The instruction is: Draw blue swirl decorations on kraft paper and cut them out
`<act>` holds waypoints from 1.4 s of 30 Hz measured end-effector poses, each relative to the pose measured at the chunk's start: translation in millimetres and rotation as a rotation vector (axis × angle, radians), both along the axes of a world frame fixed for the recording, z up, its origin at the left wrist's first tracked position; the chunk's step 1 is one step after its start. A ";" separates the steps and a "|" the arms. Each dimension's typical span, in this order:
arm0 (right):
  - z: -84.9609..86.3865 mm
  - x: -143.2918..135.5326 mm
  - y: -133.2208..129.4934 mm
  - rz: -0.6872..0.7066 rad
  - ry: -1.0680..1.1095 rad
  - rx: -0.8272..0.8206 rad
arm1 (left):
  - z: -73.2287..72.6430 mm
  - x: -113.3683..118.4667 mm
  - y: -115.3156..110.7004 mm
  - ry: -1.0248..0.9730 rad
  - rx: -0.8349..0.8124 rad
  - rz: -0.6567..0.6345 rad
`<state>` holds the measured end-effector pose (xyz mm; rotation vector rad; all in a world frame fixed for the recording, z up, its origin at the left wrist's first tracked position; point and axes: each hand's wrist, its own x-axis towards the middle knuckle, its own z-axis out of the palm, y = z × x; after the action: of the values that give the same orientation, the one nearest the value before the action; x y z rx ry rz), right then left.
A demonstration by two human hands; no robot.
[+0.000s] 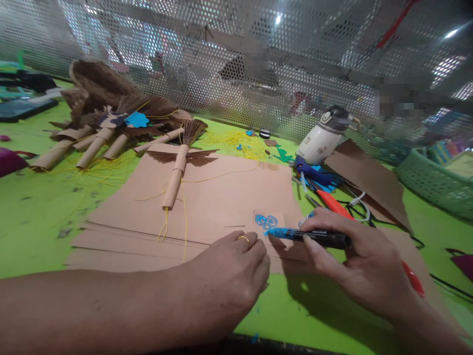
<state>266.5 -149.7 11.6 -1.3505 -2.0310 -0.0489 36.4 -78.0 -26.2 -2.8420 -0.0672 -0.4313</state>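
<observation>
My right hand (364,261) grips a black marker (314,237) with a blue front end, its tip on a small brown paper piece (277,215). Blue swirls are drawn on that piece. My left hand (240,266), with a ring on one finger, rests on the lower edge of the brown paper sheets (229,192), left of the marker tip. Its fingers are curled and their tips are hidden, so I cannot tell whether they hold anything. On the sheets farther back lies a paper tube figure (175,182) with pleated fans and yellow strings.
More tube figures (90,148) and yellow string (236,143) lie behind, at left and centre. A white bottle (320,140), glue gun (314,172), cables, folded brown paper (369,182) and a green basket (432,182) stand or lie on the right. Perforated metal panels (207,74) rise behind.
</observation>
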 end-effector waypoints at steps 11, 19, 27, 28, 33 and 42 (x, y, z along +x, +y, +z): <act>0.9 -2.7 -0.5 -0.009 0.017 0.022 | 0.5 -0.6 -1.0 0.036 0.007 0.009; -0.6 -3.2 -0.2 0.002 0.008 0.020 | -0.4 0.4 -0.8 0.032 0.000 0.001; 1.9 -6.6 3.0 -0.002 0.023 -0.003 | -0.1 -0.2 -0.5 0.016 0.003 0.002; 2.2 -6.8 3.1 -0.020 0.023 0.004 | 0.1 -0.1 -0.7 0.020 -0.004 0.003; 2.7 -6.8 2.3 -0.052 0.026 0.022 | 0.6 0.0 -2.2 0.049 -0.008 0.014; -0.3 -4.0 1.5 0.029 0.034 -0.023 | -1.3 1.3 -1.1 0.036 0.026 0.013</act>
<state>262.4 -148.1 11.2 -1.3274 -2.0279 0.0102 37.6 -79.1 -27.5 -2.8207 -0.0729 -0.3753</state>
